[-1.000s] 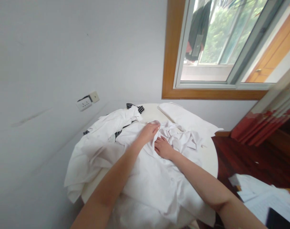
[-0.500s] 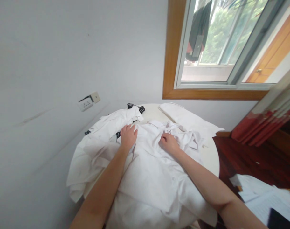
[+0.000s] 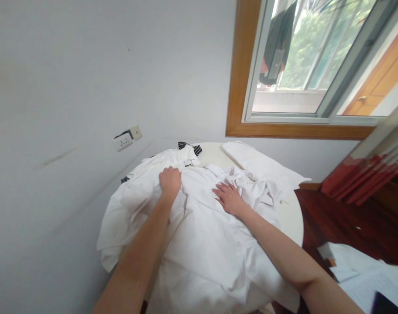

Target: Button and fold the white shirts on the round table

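A white shirt (image 3: pixel 205 244) is spread across the round table, its near part hanging toward me over the edge. My left hand (image 3: pixel 170 182) has its fingers curled on the cloth at the shirt's left side, closed on the fabric. Flat on the shirt's upper right lies my right hand (image 3: pixel 230 198), fingers spread beside the crumpled folds there. More white clothing (image 3: pixel 120 218) is heaped along the table's left, partly behind my left arm.
A folded white cloth (image 3: pixel 264 161) lies at the table's (image 3: pixel 291 218) back right. Black-and-white striped fabric (image 3: pixel 197 150) pokes out at the back. The wall, with a socket (image 3: pixel 123 141), borders the left. Papers (image 3: pixel 365 274) lie at lower right, near a red-and-white curtain (image 3: pixel 349 174).
My left hand has moved slightly left, and its fingers have curled on the cloth. My right hand has opened from a closed grip to lie flat on the shirt.
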Available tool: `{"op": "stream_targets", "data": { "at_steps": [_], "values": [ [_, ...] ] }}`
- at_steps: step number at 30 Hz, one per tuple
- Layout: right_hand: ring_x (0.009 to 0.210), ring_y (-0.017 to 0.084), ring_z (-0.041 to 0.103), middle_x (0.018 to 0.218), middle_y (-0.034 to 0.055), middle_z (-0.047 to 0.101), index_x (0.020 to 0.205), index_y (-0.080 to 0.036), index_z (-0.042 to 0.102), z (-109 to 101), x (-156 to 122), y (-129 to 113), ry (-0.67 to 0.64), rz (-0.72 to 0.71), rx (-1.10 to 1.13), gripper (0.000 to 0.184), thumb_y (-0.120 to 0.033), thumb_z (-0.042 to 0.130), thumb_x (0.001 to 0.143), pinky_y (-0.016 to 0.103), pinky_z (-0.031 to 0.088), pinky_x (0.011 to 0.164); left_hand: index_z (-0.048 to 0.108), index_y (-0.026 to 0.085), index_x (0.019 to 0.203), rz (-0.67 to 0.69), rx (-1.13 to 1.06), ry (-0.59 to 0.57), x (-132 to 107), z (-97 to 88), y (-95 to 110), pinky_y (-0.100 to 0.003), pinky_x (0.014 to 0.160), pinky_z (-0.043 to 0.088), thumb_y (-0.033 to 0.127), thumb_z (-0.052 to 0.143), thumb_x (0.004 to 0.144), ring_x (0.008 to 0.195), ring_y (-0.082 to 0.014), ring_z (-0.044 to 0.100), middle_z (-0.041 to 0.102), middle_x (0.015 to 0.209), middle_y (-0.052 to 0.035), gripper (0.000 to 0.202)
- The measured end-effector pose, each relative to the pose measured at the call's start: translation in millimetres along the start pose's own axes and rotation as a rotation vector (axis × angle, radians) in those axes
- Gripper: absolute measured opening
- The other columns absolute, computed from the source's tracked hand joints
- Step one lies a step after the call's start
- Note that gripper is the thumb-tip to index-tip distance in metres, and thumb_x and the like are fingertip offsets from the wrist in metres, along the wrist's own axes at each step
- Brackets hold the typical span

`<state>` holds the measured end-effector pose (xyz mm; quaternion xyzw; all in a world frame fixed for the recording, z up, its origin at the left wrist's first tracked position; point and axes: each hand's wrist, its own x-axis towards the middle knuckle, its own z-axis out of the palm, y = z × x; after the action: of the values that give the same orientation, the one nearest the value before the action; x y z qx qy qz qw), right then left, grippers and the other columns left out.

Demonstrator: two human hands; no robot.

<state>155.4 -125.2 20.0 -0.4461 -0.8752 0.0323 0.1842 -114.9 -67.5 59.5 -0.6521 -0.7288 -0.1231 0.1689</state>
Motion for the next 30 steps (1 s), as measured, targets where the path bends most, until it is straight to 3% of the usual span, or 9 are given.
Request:
{"op": "stream_targets", "data": {
  "at_steps": [4, 7, 9, 13, 18, 22, 27, 30],
  "values": [
    [0.127, 0.023, 0.043, 0.136, 0.0129, 0.05, 0.127, -0.016, 0.056, 7.7, 4.4, 7.9, 0.002, 0.061, 0.052, 0.038, -0.028, 0.043, 0.093, 0.041, 0.029, 0.106, 0.066, 0.013, 0.096, 0.069, 0.017, -0.003, 7.5, -7.3, 0.4, -0.045, 0.087, 0.034, 0.016, 0.032, 0.088, 0.11, -0.0328, 0.047, 0.06, 0.105, -0.0183, 0.034],
    [0.12, 0.02, 0.05, 0.133, 0.0135, 0.053, 0.122, -0.015, 0.059, 7.3, 7.6, 10.7, 0.035, 0.088, 0.156, 0.037, -0.015, 0.042, 0.09, 0.038, 0.035, 0.104, 0.064, 0.014, 0.104, 0.105, -0.009, 0.008, 0.3, -13.4, 12.8, -0.046, 0.089, 0.035, 0.012, 0.031, 0.087, 0.111, -0.0324, 0.047, 0.059, 0.107, -0.0186, 0.037],
    [0.117, 0.019, 0.053, 0.131, 0.0119, 0.056, 0.12, -0.017, 0.061, 6.4, 8.8, 11.9, 0.067, 0.108, 0.233, 0.039, -0.01, 0.042, 0.087, 0.038, 0.037, 0.102, 0.061, 0.016, 0.112, 0.171, -0.077, -0.003, -9.5, -15.7, 27.3, -0.044, 0.09, 0.036, 0.015, 0.032, 0.089, 0.111, -0.0298, 0.048, 0.059, 0.11, -0.0169, 0.038],
    [0.11, 0.018, 0.057, 0.117, 0.008, 0.064, 0.114, -0.02, 0.064, 6.0, 11.0, 16.8, 0.156, 0.198, 0.322, 0.038, -0.01, 0.043, 0.084, 0.036, 0.042, 0.097, 0.057, 0.02, 0.122, 0.396, -0.274, -0.145, -34.9, -5.9, 52.4, -0.035, 0.099, 0.037, 0.025, 0.038, 0.091, 0.114, -0.0213, 0.05, 0.059, 0.119, -0.0108, 0.037],
    [0.092, 0.017, 0.063, 0.106, 0.0062, 0.069, 0.11, -0.02, 0.067, 6.1, 13.2, 22.5, 0.162, 0.304, 0.351, 0.032, -0.017, 0.045, 0.086, 0.031, 0.048, 0.086, 0.044, 0.027, 0.137, 0.402, -0.252, -0.248, -63.4, 19.1, 47.6, -0.046, 0.111, 0.025, 0.045, 0.04, 0.091, 0.136, -0.0259, 0.032, 0.038, 0.147, -0.0083, 0.049],
    [0.104, 0.018, 0.061, 0.113, 0.0062, 0.068, 0.107, -0.02, 0.069, 7.5, 11.3, 18.4, 0.122, 0.135, 0.309, 0.029, -0.018, 0.049, 0.086, 0.032, 0.045, 0.094, 0.04, 0.03, 0.14, 0.44, -0.204, -0.3, -78.6, 17.2, 32.5, -0.052, 0.111, 0.021, 0.051, 0.036, 0.091, 0.139, -0.0282, 0.027, 0.031, 0.151, -0.0085, 0.053],
    [0.116, 0.017, 0.056, 0.123, 0.007, 0.063, 0.113, -0.02, 0.067, 11.7, 6.5, 13.4, 0.054, -0.093, 0.235, 0.032, -0.02, 0.046, 0.088, 0.034, 0.04, 0.101, 0.038, 0.027, 0.141, 0.417, -0.148, -0.344, -97.2, -6.3, 25.1, -0.056, 0.107, 0.024, 0.05, 0.035, 0.092, 0.138, -0.0315, 0.027, 0.03, 0.151, -0.0133, 0.055],
    [0.118, 0.017, 0.055, 0.127, 0.0065, 0.061, 0.116, -0.021, 0.065, 11.4, 4.1, 12.3, 0.016, -0.134, 0.201, 0.033, -0.019, 0.047, 0.088, 0.036, 0.04, 0.102, 0.046, 0.026, 0.135, 0.369, -0.12, -0.418, -94.6, -23.5, 30.9, -0.056, 0.099, 0.033, 0.051, 0.043, 0.087, 0.13, -0.0352, 0.039, 0.043, 0.142, -0.0165, 0.054]
  ]
}}
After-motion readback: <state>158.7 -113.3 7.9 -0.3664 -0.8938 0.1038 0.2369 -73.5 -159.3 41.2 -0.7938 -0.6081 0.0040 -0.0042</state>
